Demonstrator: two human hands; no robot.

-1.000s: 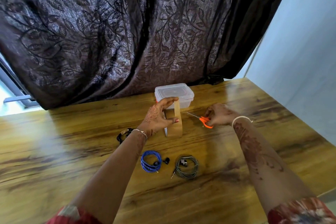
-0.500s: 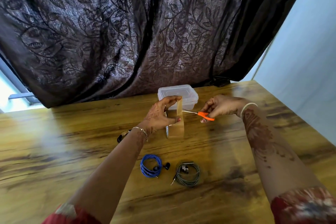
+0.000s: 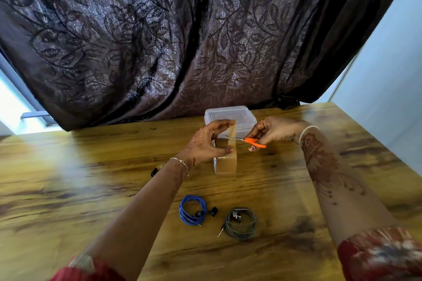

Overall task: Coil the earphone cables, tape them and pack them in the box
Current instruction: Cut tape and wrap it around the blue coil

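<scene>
Risks. The strip (image 3: 231, 135) is sticky and only the left hand (image 3: 205, 143) holds it taut. If tension slackens at the cut, the freed piece will likely fold on itself or cling to the blades. The scissors (image 3: 251, 141) meet the strip close to the left fingers, so a nick is possible. The roll (image 3: 225, 165) stands on edge on the table (image 3: 91, 178); a tug may tip it toward the lidded box (image 3: 230, 114) just behind.

Pose. Left hand: fingertips pinch the strip's top end and the thumb presses low by the roll, with the strip stretched upright between. Right hand (image 3: 272, 131): fingers curl round the orange handles and the blades point left across the strip. Cannot tell whether the blades are parted.

Blue coil (image 3: 193, 210) and grey coil (image 3: 239, 223) lie side by side near the body, not touching. Cannot tell whether they are taped. A dark coil (image 3: 155, 170) peeks from behind the left wrist.
</scene>
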